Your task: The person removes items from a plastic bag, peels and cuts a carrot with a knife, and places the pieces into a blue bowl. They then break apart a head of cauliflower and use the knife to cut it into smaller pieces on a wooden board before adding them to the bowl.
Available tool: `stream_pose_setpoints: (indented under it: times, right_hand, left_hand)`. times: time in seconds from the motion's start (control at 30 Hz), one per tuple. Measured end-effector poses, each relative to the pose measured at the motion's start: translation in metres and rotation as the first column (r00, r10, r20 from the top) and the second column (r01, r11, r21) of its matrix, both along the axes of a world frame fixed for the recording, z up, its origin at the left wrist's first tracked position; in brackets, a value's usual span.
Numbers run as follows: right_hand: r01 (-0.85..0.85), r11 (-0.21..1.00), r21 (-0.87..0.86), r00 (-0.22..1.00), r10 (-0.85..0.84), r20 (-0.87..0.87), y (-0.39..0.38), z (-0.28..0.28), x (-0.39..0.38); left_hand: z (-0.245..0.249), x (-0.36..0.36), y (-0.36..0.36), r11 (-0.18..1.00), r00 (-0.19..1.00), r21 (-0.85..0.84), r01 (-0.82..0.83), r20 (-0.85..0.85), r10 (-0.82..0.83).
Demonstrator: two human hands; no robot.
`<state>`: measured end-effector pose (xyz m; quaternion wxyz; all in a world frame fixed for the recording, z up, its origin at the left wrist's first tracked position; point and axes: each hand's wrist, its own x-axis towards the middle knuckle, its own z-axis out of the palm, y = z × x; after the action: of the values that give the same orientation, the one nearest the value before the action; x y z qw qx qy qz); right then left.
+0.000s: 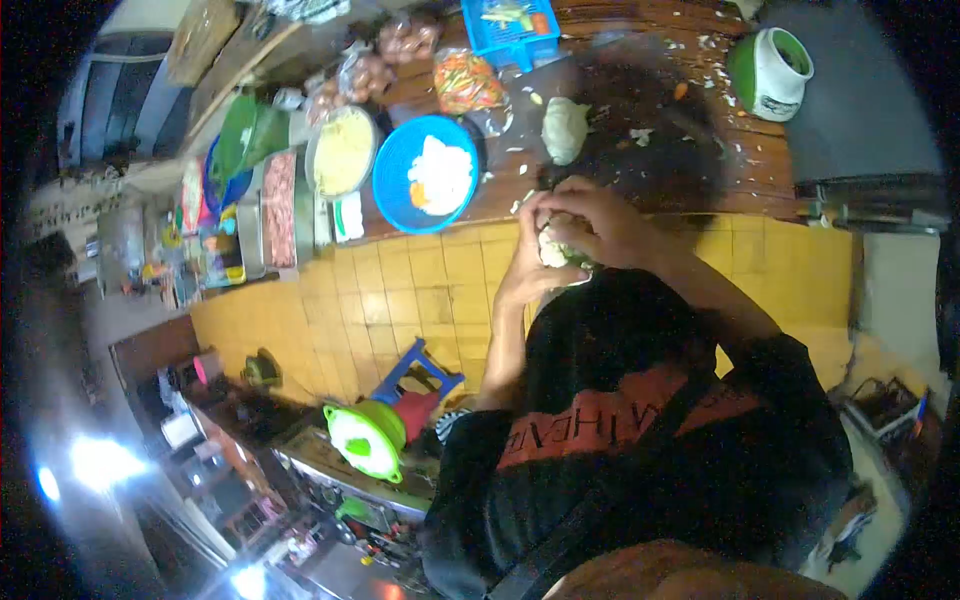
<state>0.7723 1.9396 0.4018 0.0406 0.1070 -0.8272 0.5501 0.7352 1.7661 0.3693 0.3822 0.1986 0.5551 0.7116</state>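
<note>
My left hand [522, 268] is wrapped round a pale head of cauliflower [556, 250] with some green at its underside. From the other side, my right hand [598, 222] closes over the same head, its fingers bent across the top and hiding part of it. Both hands are in front of my chest at the table's near edge. Just beyond them on the wooden table [745, 165] lies another pale green vegetable head [566, 130]. To the left, a round blue basin [383, 190] contains white florets and some orange pieces.
Left of the basin stand a bowl of yellowish food [343, 150] and a metal tray of pinkish meat [280, 205]. A bag of cut vegetables [468, 82] and a blue basket [515, 50] are farther back. A green-white container [775, 72] stands right. Behind is a blue stool [420, 365].
</note>
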Motion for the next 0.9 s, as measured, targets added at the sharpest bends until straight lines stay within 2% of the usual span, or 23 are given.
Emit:
stream_pose_setpoints:
  times: [0.07,0.1,0.13,0.17,0.23,0.27,0.33,0.37,0.47,0.5,0.53,0.57,0.6,0.7,0.73,0.77,0.8,0.87,0.9]
  right_hand:
    - [0.011,0.999,0.051,0.998,-0.008,-0.062,0.009,0.004,-0.007]
    - [0.074,0.997,0.026,0.996,-0.073,-0.044,0.013,-0.003,-0.01]
    - [0.135,0.991,-0.003,0.991,-0.136,-0.02,0.014,-0.009,-0.011]
    - [0.233,0.965,-0.118,0.972,-0.229,0.047,0.013,-0.009,-0.011]
    - [0.334,0.932,-0.139,0.94,-0.319,0.12,0.017,-0.008,-0.011]
    - [0.413,0.897,-0.158,0.904,-0.383,0.189,0.02,-0.004,-0.013]
    - [0.429,0.892,-0.145,0.897,-0.402,0.181,0.019,0.008,-0.011]
    - [0.434,0.89,-0.139,0.895,-0.408,0.18,0.018,0.01,-0.01]
    - [0.549,0.811,-0.2,0.832,-0.508,0.224,0.015,-0.009,-0.008]
    - [0.552,0.809,-0.199,0.829,-0.51,0.229,0.016,-0.016,-0.009]
    - [0.595,0.783,-0.18,0.8,-0.557,0.223,0.019,-0.022,-0.012]
    - [0.633,0.757,-0.163,0.771,-0.598,0.216,0.023,-0.027,-0.015]
    - [0.625,0.763,-0.163,0.777,-0.589,0.219,0.028,-0.031,-0.017]
    - [0.509,0.838,-0.197,0.856,-0.47,0.214,0.046,-0.027,-0.027]
    - [0.364,0.925,-0.112,0.915,-0.332,0.228,0.055,-0.016,-0.03]
    - [0.203,0.979,-0.027,0.949,-0.19,0.25,0.063,-0.008,-0.034]
    - [0.188,0.982,-0.03,0.952,-0.175,0.25,0.068,-0.008,-0.036]
    - [0.034,0.959,0.281,0.94,-0.126,0.316,0.082,-0.011,-0.042]
    - [-0.036,0.96,0.278,0.923,-0.075,0.377,0.09,-0.012,-0.05]
  left_hand:
    - [-0.001,-0.015,0.011,0.999,0.998,-0.039,-0.005,-0.066,0.003]
    - [0.003,-0.024,0.018,0.999,0.97,-0.048,-0.001,-0.242,-0.011]
    - [0.004,-0.03,0.021,0.999,0.969,-0.04,0.026,-0.243,-0.035]
    - [0.004,-0.034,0.022,1.0,0.987,0.009,0.022,-0.158,-0.02]
    - [-0.015,-0.045,0.022,0.992,1.0,0.124,0.02,0.003,-0.021]
    - [-0.016,-0.049,0.024,0.991,0.999,0.129,0.032,0.006,-0.033]
    - [-0.016,-0.06,0.027,0.966,0.994,0.246,0.084,0.051,-0.099]
    - [-0.021,-0.06,0.029,0.984,0.996,0.155,0.09,-0.041,-0.084]
    - [-0.03,-0.07,0.038,0.961,0.982,0.202,0.189,-0.049,-0.182]
    - [-0.022,-0.067,0.038,0.948,0.979,0.256,0.191,0.021,-0.202]
    - [-0.017,-0.065,0.04,0.948,0.979,0.255,0.189,0.022,-0.201]
    - [-0.014,-0.062,0.043,0.958,0.972,0.236,0.165,0.125,-0.198]
    - [-0.012,-0.061,0.045,0.967,0.956,0.215,0.137,0.228,-0.186]
    - [-0.007,-0.062,0.052,0.981,0.954,0.179,0.069,0.275,-0.118]
    - [-0.006,-0.068,0.053,0.983,0.956,0.176,0.052,0.275,-0.1]
    - [-0.009,-0.077,0.055,0.999,0.999,-0.007,0.044,0.009,-0.044]
    - [-0.012,-0.084,0.058,0.983,0.965,-0.186,-0.014,-0.258,-0.035]
    - [-0.015,-0.089,0.068,0.991,0.97,-0.122,-0.058,-0.242,0.026]
    - [-0.002,-0.092,0.073,0.98,0.967,-0.198,-0.011,-0.25,-0.039]
